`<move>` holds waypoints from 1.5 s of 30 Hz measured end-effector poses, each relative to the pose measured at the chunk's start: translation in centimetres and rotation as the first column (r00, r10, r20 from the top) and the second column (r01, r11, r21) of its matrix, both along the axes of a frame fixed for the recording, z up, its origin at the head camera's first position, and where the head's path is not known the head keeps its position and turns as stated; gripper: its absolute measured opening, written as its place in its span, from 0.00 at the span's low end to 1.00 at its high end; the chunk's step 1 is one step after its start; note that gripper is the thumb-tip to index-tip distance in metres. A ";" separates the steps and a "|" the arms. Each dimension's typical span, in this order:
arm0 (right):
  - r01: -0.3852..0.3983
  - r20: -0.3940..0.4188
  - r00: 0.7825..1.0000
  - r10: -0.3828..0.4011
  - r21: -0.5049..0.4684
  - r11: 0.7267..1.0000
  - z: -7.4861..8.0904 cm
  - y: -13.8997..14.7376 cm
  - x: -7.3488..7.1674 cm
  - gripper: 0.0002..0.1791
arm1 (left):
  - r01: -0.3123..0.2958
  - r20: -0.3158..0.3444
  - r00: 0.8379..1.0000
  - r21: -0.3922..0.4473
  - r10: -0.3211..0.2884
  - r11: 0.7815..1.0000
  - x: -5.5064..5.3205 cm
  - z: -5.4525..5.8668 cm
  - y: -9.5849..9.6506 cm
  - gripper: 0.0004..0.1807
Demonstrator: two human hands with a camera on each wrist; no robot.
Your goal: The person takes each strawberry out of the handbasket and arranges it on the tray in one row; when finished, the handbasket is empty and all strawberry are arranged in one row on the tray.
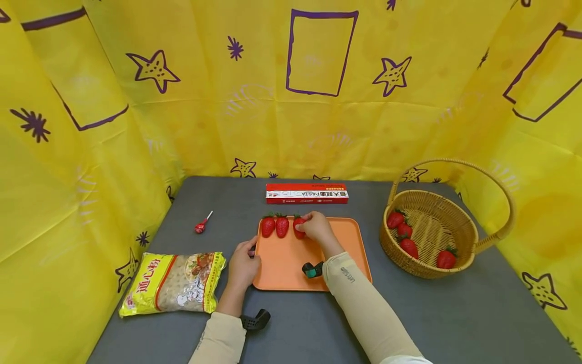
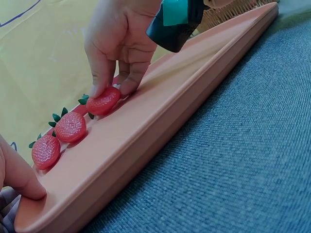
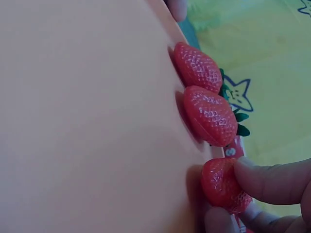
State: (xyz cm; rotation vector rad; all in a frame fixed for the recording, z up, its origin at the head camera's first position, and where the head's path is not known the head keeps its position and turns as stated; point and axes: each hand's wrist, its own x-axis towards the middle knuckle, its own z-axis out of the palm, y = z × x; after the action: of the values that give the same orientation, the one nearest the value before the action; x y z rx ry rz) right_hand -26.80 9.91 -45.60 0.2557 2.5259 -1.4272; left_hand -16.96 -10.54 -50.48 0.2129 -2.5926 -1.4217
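Left hand [image 1: 244, 265], gripping the tray [image 1: 282, 265]; two strawberries [image 1: 282, 228], just left of the pinch; third strawberry [image 1: 297, 223], at the tray's far edge, in the narrow pinch of the right hand [image 1: 320, 230], long axis roughly front to back; basket [image 1: 394, 254], well right.

Red strawberries [image 1: 282, 227] with green leaves [image 3: 243, 130] — plain orange tray [image 1: 282, 268] — grey table [image 1: 300, 326], yellow curtain [image 1: 200, 131] with purple-outlined stars [image 1: 153, 71].

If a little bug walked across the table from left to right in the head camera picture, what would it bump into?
Yellow bag → left hand → first strawberry → second strawberry → third strawberry → right hand pinching it → wicker basket.
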 end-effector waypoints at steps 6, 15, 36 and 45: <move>0.003 -0.014 1.000 -0.003 -0.023 1.000 -0.5 -0.2 0.0 0.18 | 0.002 -0.026 1.000 -0.013 -0.002 1.000 0.0 -0.1 0.1 0.28; -0.018 -0.036 0.999 0.018 0.008 1.000 -0.6 0.1 0.2 0.22 | 0.001 -0.007 1.000 -0.018 -0.001 1.000 0.2 0.0 0.1 0.28; -0.306 -0.030 0.952 0.304 -0.087 0.948 12.4 23.4 3.2 0.36 | -0.004 -0.014 1.000 -0.007 0.004 1.000 0.1 0.2 0.1 0.28; -0.234 0.157 0.954 0.255 -0.139 0.962 7.2 32.2 0.4 0.39 | -0.015 -0.008 1.000 0.004 0.015 1.000 0.3 0.0 0.2 0.29</move>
State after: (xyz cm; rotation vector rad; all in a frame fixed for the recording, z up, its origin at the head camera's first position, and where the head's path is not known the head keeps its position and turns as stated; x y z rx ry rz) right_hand -26.42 42.12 -38.44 0.0409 2.2339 -1.3863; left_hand -16.70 -10.32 -50.50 0.2259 -2.5767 -1.4199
